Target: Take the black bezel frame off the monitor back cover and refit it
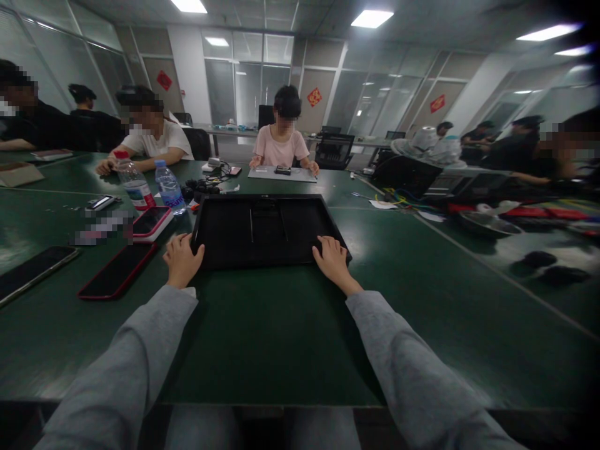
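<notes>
A flat black rectangular panel [225, 240] with a raised rim lies on the green table in front of me. It looks like a tray or a monitor; I cannot tell which. Two thin upright lines and a dark rectangular shape show on its surface. My left hand [182, 259] grips its near left corner, fingers bent along the edge and thumb toward me. At the near right corner my right hand [332, 259] holds the rim, its fingers curled over the side. The undersides of both grips are hidden.
Left of the panel lie a red-edged phone [117, 272], a pink-cased phone [152, 223] and another phone [35, 269]. Two water bottles [169, 189] stand behind them. Across the green table [272, 337] a person [281, 144] sits at a white board [262, 174]. Cables lie right.
</notes>
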{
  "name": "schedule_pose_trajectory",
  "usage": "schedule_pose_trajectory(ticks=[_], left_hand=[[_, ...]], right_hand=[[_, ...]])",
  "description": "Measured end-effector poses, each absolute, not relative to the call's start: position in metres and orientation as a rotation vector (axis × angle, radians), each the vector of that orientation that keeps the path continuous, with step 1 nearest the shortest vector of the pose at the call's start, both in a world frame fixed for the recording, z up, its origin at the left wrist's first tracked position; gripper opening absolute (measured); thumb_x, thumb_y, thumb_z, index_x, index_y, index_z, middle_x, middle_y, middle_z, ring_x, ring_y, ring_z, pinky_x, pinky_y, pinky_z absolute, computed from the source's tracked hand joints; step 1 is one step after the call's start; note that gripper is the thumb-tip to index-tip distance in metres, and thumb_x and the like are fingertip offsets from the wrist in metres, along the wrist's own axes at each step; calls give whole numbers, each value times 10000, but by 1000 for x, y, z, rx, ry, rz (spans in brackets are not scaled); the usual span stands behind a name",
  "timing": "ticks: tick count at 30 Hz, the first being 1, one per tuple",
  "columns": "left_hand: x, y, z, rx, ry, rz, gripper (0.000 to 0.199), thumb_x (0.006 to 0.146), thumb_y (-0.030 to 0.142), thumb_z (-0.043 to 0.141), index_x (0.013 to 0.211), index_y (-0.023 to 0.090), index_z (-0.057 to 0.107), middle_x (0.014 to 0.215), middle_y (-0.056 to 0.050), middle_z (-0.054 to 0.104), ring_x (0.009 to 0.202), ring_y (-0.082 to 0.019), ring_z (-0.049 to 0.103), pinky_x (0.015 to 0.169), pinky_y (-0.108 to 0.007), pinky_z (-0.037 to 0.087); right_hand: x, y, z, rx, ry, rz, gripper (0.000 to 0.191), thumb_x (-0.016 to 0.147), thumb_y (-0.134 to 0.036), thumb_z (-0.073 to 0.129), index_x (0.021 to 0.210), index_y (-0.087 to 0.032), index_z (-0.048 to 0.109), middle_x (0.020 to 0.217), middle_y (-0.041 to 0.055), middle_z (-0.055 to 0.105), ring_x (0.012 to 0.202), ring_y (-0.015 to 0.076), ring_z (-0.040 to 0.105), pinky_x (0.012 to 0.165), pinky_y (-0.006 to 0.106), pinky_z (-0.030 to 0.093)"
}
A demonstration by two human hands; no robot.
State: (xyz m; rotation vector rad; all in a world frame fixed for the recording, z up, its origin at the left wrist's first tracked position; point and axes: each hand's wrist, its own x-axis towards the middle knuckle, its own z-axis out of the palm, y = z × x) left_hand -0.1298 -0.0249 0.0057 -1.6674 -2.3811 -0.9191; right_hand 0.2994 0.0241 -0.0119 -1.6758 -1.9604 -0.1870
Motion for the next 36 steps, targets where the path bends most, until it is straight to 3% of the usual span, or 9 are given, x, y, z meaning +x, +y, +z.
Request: schedule_pose_trajectory(ticks=[14, 19, 24, 30, 36], left_hand=[[-133, -21, 0, -1658, -2402, -891, 558, 929, 453, 501, 1412, 175, 522, 1472, -183, 476, 1384, -356, 390, 1089, -585, 371], [-135, -19, -2, -1675, -2395, -916, 560, 925, 459, 504, 1402, 166, 530, 1468, -190, 478, 1379, -378, 392, 1076, -615, 379], [-137, -18, -3, -1678, -2393, -937, 566, 921, 466, 510, 1394, 156, 537, 1462, -197, 482, 1370, -394, 400, 1062, -620, 390], [-127, -25, 6, -1754, -2132, -1002, 557, 928, 401, 507, 1415, 131, 526, 1450, -197, 504, 1353, -365, 429, 1073, -540, 393], [-113, -34, 10, -2084, -1868, -827, 446, 982, 386, 433, 1361, 214, 593, 1427, -114, 590, 1348, -286, 489, 1149, -496, 310]], right_hand=[[300, 22, -10, -1694, -2007, -225, 472, 1009, -400, 351, 1358, -176, 577, 1370, 166, 559, 1254, 310, 486, 1004, 495, 409], [299, 21, -8, -1693, -2001, -231, 500, 1006, -387, 373, 1461, -225, 501, 1356, 151, 562, 1235, 302, 500, 993, 498, 422], [299, 21, -8, -1689, -2029, -216, 447, 1006, -394, 371, 1355, -247, 608, 1374, 148, 541, 1259, 312, 478, 996, 516, 417], [299, 22, -8, -1684, -2037, -223, 462, 1008, -396, 346, 1361, -234, 596, 1365, 158, 539, 1254, 315, 469, 988, 527, 420], [300, 19, -3, -1681, -2084, -252, 467, 1011, -381, 348, 1370, -212, 594, 1351, 168, 546, 1258, 316, 478, 987, 506, 448]])
